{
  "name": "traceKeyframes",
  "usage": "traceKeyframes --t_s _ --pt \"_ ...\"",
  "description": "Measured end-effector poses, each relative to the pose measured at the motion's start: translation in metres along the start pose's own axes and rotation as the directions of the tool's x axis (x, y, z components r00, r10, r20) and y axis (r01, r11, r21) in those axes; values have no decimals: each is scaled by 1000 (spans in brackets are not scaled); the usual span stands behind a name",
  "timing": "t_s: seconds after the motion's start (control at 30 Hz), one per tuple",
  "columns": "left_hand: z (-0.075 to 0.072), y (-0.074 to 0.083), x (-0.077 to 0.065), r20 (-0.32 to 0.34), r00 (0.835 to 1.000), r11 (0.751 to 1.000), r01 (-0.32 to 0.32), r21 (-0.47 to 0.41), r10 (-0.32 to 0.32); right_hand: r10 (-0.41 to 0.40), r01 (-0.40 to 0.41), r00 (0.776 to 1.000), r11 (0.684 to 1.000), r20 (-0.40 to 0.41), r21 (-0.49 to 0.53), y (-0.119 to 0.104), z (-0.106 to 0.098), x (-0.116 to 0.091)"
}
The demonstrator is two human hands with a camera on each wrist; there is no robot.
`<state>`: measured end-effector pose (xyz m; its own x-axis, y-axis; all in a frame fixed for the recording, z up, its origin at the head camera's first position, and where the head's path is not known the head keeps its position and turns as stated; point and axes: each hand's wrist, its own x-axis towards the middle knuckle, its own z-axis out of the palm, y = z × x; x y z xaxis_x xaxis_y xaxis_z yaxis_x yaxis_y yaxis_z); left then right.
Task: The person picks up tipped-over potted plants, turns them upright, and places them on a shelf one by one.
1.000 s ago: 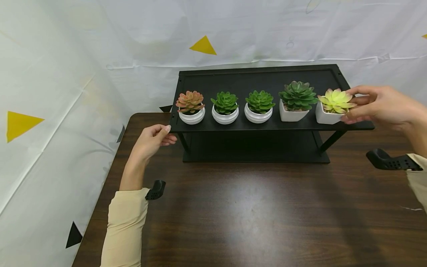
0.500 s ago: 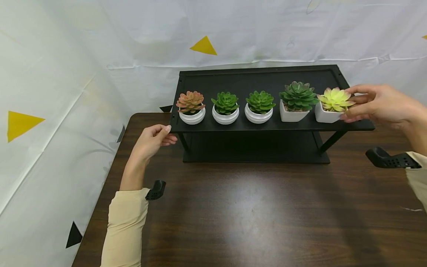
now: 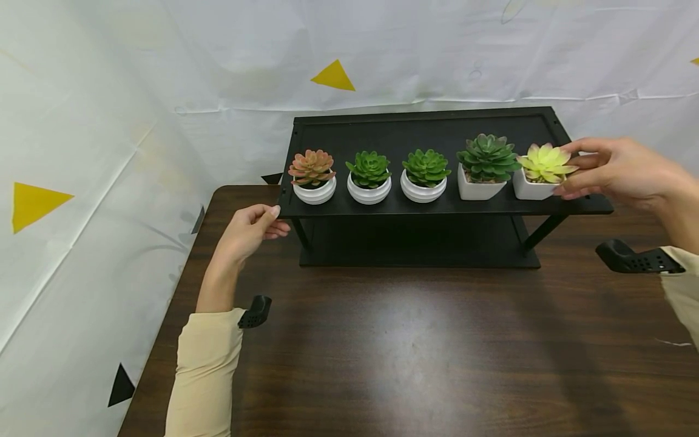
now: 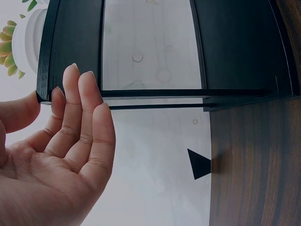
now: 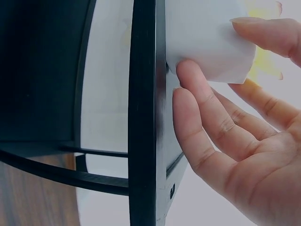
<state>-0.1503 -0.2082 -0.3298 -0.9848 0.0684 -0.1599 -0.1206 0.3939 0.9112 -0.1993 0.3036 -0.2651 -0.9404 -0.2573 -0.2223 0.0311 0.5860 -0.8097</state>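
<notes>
My right hand (image 3: 617, 173) holds a yellow-green succulent in a square white pot (image 3: 534, 186), thumb at the front and fingers round the right side. In the right wrist view the pot (image 5: 209, 42) stands at the board's edge between thumb and fingers. At the front left corner of the black two-tier shelf (image 3: 377, 130), my left hand (image 3: 248, 233) pinches the top board, thumb above and fingers below. The left wrist view shows the thumb against the board's edge (image 4: 44, 56). Beside the yellow-green plant stands a dark green succulent (image 3: 488, 159) in a square white pot.
Two green succulents (image 3: 369, 171) in round white pots and an orange-pink one (image 3: 311, 169) continue the row leftward. The shelf's lower board (image 3: 415, 243) lies low over a dark brown wooden table (image 3: 382, 352). A white sheet (image 3: 409, 54) hangs behind.
My right hand has slid the yellow-green succulent's pot slightly left, closer to the dark green one. My left hand stays on the shelf corner.
</notes>
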Motion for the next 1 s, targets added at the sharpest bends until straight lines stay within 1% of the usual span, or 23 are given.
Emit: traceKeyframes --t_s 0.33,0.63,1.0 --pt "0 -1 1 -3 1000 1000 -2 -2 2 1 -1 1000 1000 0 4 5 0 2" --pt "0 -2 0 -7 1000 1000 1 2 -1 5 -5 1000 999 6 48 8 -1 1" --pt "1 -2 0 -11 1000 1000 -5 -8 5 -22 24 999 998 -34 64 14 3 -9"
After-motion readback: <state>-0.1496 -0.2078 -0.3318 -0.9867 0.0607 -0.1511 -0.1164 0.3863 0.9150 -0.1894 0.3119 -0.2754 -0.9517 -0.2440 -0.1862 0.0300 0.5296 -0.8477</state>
